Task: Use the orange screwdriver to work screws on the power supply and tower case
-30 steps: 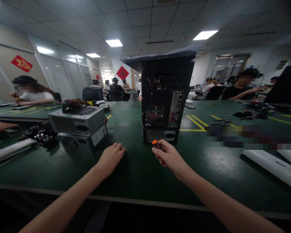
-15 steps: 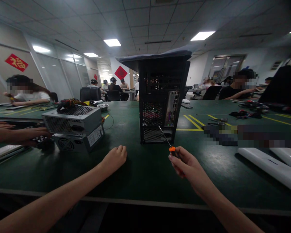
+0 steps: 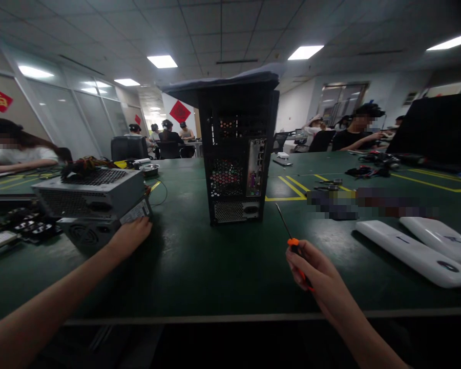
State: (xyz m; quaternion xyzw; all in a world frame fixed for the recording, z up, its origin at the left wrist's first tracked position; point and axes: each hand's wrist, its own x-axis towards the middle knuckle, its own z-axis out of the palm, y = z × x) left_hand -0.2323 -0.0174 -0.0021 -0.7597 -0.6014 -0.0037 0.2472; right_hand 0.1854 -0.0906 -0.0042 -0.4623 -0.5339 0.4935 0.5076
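Note:
A black computer tower (image 3: 230, 154) stands upright on the green table, its back panel with ports and a vent towards me. In my right hand (image 3: 318, 269) is a screwdriver (image 3: 292, 243) with an orange and black handle; its tip points up, apart from the tower's lower right side. My left hand (image 3: 132, 236) lies at the front right of two stacked grey power supplies (image 3: 96, 189), close against the labelled side of the lower one. The left fingers look curled together, and what they hold, if anything, is hidden.
Two white oblong devices (image 3: 415, 251) lie on the right. Cables (image 3: 372, 166) and tools (image 3: 330, 184) lie farther back. A small metal bowl (image 3: 150, 169) sits behind the power supplies. Black parts (image 3: 34, 220) are at far left. Other people sit around the room.
My left hand has moved left from the bare table to the power supplies. The screwdriver has come away from the tower's back, to the right. A co-worker's hands have left the far left.

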